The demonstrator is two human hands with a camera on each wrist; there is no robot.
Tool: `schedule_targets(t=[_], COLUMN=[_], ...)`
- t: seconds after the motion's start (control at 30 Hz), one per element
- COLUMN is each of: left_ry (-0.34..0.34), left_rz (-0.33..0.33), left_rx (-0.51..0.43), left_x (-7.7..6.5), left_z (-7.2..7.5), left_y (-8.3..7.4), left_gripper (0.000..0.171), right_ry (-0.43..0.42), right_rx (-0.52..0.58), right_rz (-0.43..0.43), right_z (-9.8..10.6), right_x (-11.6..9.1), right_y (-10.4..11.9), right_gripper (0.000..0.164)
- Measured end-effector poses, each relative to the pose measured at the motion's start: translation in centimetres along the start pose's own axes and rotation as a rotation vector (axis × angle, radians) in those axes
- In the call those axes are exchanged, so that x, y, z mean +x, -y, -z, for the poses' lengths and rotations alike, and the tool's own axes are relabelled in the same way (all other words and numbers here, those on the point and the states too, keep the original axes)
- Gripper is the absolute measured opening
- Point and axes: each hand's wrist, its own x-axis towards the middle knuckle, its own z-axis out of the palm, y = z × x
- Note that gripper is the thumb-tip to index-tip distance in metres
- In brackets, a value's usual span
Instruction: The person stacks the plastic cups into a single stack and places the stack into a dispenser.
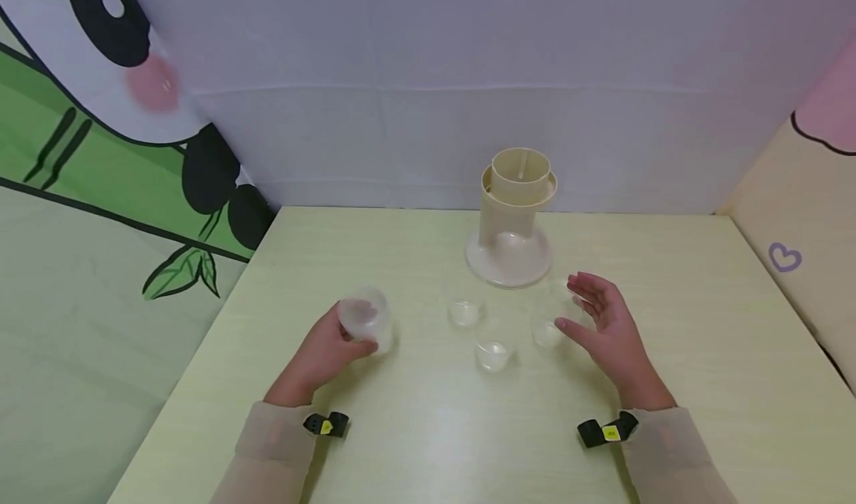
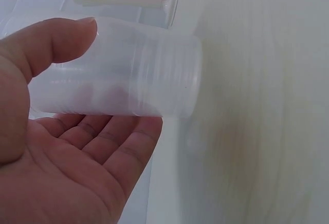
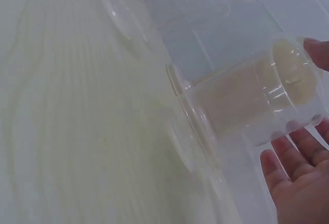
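Observation:
My left hand [image 1: 325, 357] holds a stack of translucent plastic cups [image 1: 364, 318] upright over the left part of the table, thumb on one side and fingers on the other. Ring lines run round the stack's lower part [image 2: 164, 75] in the left wrist view. On the right, my right hand [image 1: 605, 329] has its thumb and fingertips on opposite sides of a clear plastic cup [image 3: 288, 108], near its rim. Two more clear cups stand between the hands: one farther back [image 1: 464, 311], another cup [image 1: 493, 355] nearer me.
A cream double-walled cylinder [image 1: 508, 218] rises from a round white base [image 1: 510, 262] near the table's back edge. Behind it hangs a pale cloth wall [image 1: 428, 140], with a cartoon print on the left. The pale wooden table [image 1: 455, 444] spreads under both hands.

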Motion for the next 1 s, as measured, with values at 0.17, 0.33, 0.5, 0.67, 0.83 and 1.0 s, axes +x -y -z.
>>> schedule_targets(t=[0.17,0.33,0.5,0.67,0.83,1.0], left_ry=[-0.004,-0.004,-0.002,-0.006,-0.007,-0.006], left_rz=[0.010,0.010,0.004,-0.002,-0.008,-0.017], left_rx=[-0.014,-0.029,-0.032,-0.021,-0.030,-0.045], left_x=[-0.2,-0.4,-0.4,-0.4,-0.4,-0.4], left_z=[0.1,0.1,-0.1,-0.1,0.0,0.1], left_y=[-0.1,0.0,0.1,0.1,0.0,-0.1], left_gripper=[0.073,0.072,0.072,0.072,0.071,0.070], right_ry=[0.061,0.129,0.141,0.132,0.140,0.142], right_rx=[0.022,0.058,0.071,0.093,0.092,0.090], right_rz=[-0.067,-0.073,-0.092,-0.141,-0.165,-0.153], right_z=[-0.3,-0.6,-0.9,-1.0,-0.9,-0.8], right_x=[-0.1,-0.1,-0.2,-0.1,-0.1,-0.1], right_y=[-0.7,-1.7,-2.5,-3.0,-3.3,-3.2], right_gripper=[0.078,0.080,0.079,0.080,0.079,0.073])
